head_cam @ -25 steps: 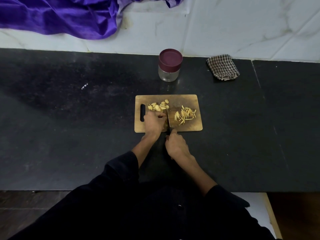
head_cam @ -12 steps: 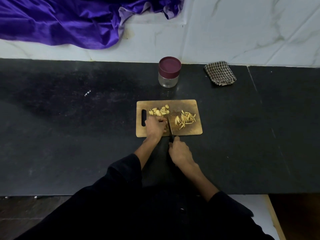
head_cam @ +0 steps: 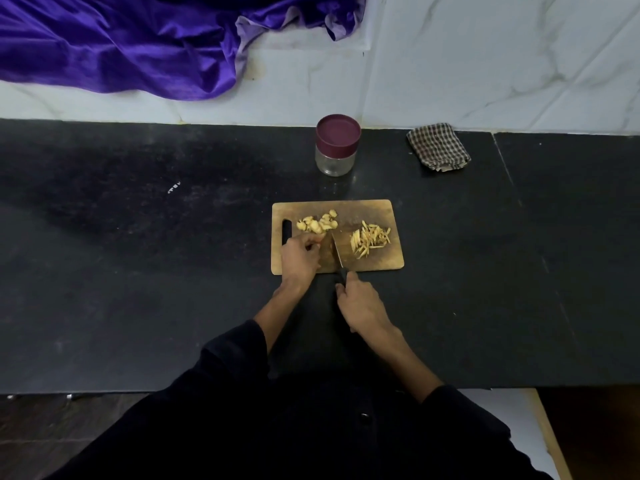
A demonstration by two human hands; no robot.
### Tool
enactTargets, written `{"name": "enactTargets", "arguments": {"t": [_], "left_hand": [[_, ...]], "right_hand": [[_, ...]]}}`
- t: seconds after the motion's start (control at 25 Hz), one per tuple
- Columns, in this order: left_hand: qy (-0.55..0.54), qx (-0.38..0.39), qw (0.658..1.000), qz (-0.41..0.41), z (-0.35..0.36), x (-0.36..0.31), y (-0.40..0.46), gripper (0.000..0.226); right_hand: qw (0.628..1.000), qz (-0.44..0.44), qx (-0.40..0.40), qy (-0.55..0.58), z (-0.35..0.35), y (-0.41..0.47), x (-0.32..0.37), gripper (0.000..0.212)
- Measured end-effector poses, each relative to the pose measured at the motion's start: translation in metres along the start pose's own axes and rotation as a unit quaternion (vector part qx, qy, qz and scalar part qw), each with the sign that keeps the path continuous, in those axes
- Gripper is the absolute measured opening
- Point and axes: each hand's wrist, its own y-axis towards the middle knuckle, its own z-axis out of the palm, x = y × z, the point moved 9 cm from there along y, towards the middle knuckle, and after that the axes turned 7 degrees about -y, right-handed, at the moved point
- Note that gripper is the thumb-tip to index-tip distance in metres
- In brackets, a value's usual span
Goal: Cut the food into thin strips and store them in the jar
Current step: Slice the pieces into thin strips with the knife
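**Cutting station: hands, knife and food positions**

Knife (head_cam: 337, 252) is lying with its blade across the near middle of the wooden cutting board (head_cam: 367, 209), tip pointing away from the person and dark handle overhanging the board's near edge. The right hand (head_cam: 362, 304) is gripping that handle, fingers curled round it, and is sitting over the black counter (head_cam: 138, 271) just short of the board.

The left hand (head_cam: 299, 259) is resting on the board's left portion, just left of the blade, with fingers curled down at the near edge of the uncut pieces (head_cam: 317, 223); whether the fingertips are pinching a piece cannot be told. Those pale yellow pieces are lying in a loose heap beside the board's slotted handle hole.

Cut strips (head_cam: 369, 239) are lying in a separate pile on the board's right half, apart from the blade.

The jar (head_cam: 336, 157) is standing upright on the counter beyond the board, with its maroon lid (head_cam: 338, 131) on. A folded checked cloth (head_cam: 438, 147) is lying to the jar's right, near the wall. Purple fabric (head_cam: 138, 39) is draping over the white ledge at the upper left.
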Motion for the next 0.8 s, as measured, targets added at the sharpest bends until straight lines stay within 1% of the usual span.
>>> {"name": "enactTargets", "arguments": {"t": [0.16, 0.24, 0.44, 0.52, 0.68, 0.8], "left_hand": [[0.009, -0.011, 1.0, 0.0, 0.002, 0.004, 0.002, 0.021], [0.01, -0.015, 1.0, -0.002, 0.002, 0.003, 0.002, 0.02], [0.009, -0.008, 1.0, -0.002, 0.003, 0.002, 0.001, 0.02], [0.008, -0.009, 1.0, -0.003, 0.004, 0.002, 0.001, 0.019], [0.016, -0.01, 1.0, 0.007, 0.003, 0.004, -0.001, 0.019], [0.013, -0.002, 1.0, 0.01, 0.004, 0.006, -0.001, 0.018]], "right_hand": [[0.999, -0.02, 0.019, -0.032, 0.01, -0.002, 0.005, 0.025], [0.999, -0.015, 0.014, -0.043, 0.005, 0.001, 0.0, 0.026], [0.998, 0.041, -0.027, -0.038, -0.019, 0.008, -0.031, 0.028], [0.998, 0.037, -0.04, -0.043, -0.023, 0.008, -0.034, 0.027], [0.999, 0.021, -0.022, -0.039, -0.016, 0.009, -0.03, 0.028], [0.999, 0.023, -0.033, -0.034, -0.017, 0.012, -0.034, 0.027]]}}
